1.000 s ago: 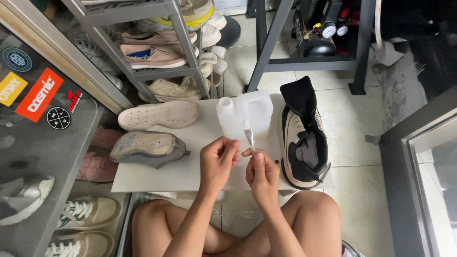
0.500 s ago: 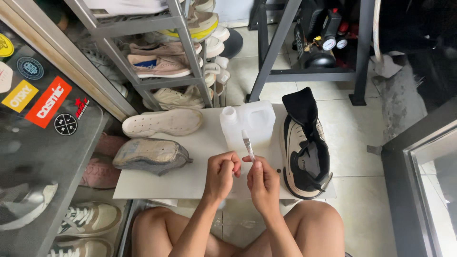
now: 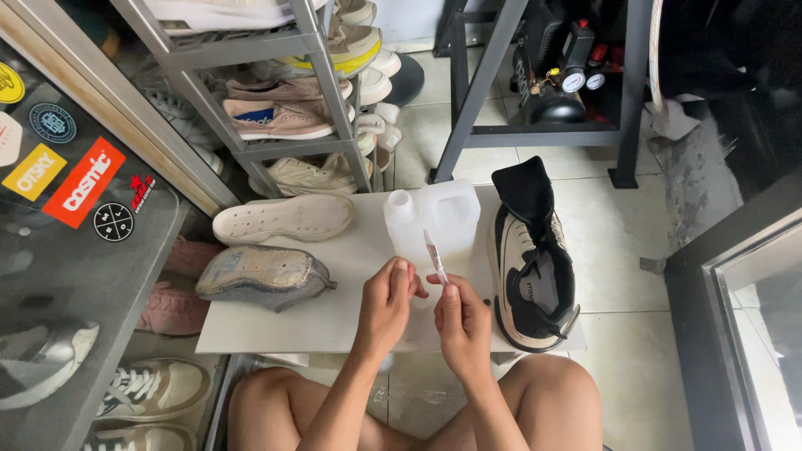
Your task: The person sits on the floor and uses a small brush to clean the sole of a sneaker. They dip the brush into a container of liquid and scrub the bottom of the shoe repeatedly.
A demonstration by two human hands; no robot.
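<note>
My right hand (image 3: pixel 462 321) holds a thin white pen-like stick (image 3: pixel 434 255) upright above the white board (image 3: pixel 317 321). Beside it, my left hand (image 3: pixel 387 299) is closed with its fingers pinched close to the stick's lower end; what it holds is hidden. Just behind my hands stands a translucent plastic jug (image 3: pixel 434 215) with its cap off. A black and cream high-top shoe (image 3: pixel 532 269) lies to the right. On the left lie a white sole (image 3: pixel 282 219) and an upside-down grey shoe upper (image 3: pixel 261 275).
A metal rack (image 3: pixel 276 100) with several shoes stands at the back left. A glass cabinet with stickers (image 3: pixel 75 217) is on the left. A black compressor (image 3: pixel 555 92) sits under a metal frame behind. More shoes lie on the floor at lower left (image 3: pixel 150 388).
My hands have stayed together over the board, shifting slightly; the stick stays upright in my right hand. The camera view has drifted a little.
</note>
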